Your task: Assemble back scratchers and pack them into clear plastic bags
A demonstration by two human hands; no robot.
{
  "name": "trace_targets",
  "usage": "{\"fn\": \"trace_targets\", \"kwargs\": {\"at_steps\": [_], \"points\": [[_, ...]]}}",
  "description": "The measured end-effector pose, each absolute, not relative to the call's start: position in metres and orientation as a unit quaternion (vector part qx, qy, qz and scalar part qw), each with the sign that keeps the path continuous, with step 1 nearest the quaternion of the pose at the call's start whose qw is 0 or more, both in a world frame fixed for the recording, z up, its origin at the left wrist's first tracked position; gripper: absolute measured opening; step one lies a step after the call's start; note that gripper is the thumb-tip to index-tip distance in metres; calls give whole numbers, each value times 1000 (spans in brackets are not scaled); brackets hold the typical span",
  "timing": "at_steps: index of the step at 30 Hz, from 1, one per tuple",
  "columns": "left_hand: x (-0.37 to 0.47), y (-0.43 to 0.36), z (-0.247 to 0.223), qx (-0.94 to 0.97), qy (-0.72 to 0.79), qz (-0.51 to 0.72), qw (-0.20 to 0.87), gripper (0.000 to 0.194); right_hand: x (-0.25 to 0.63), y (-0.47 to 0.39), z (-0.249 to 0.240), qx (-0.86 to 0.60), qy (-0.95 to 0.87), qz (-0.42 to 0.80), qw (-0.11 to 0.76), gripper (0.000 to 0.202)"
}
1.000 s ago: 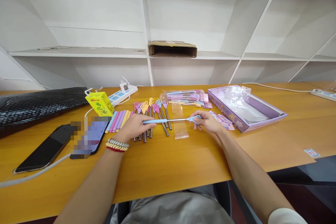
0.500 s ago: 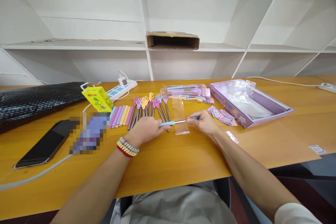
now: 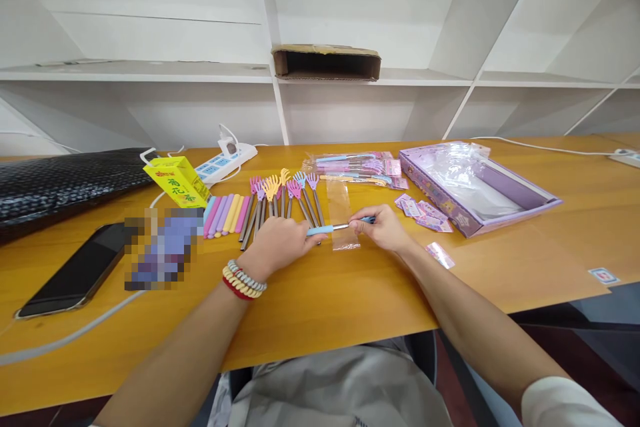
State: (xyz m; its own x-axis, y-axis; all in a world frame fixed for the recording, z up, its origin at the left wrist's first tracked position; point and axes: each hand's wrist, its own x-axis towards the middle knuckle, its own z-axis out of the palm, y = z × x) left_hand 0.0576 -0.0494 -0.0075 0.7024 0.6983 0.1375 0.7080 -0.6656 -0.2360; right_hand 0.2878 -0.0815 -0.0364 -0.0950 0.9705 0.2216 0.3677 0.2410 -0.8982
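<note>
Blue scratcher (image 3: 320,230) in hands (image 3: 383,228); exposed shaft (image 3: 341,227) shorter than before.

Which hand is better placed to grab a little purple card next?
Probably the right hand: it's close to the cards, while the left hand is farther away. Both hold the blue-handled stick, so the right would have to let go first.

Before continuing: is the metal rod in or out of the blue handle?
At least partly out: bare metal rod shows between the blue handle and the right hand. Cannot tell how much is inside.
</note>
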Motion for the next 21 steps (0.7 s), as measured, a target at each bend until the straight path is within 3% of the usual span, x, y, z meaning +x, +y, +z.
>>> {"fn": "trace_targets", "kwargs": {"at_steps": [11, 16, 21], "points": [[55, -43, -17, -922, -367, -104, 73, 46, 293, -71, -40, -528, -640, 386, 404, 28], [51, -39, -16, -917, -351, -185, -46, 30, 294, -68, -43, -526, -620, 402, 422, 31], [41, -32, -11, -889, -358, -251, -136, 35, 296, -66, -45, -521, -588, 405, 467, 36]]}}
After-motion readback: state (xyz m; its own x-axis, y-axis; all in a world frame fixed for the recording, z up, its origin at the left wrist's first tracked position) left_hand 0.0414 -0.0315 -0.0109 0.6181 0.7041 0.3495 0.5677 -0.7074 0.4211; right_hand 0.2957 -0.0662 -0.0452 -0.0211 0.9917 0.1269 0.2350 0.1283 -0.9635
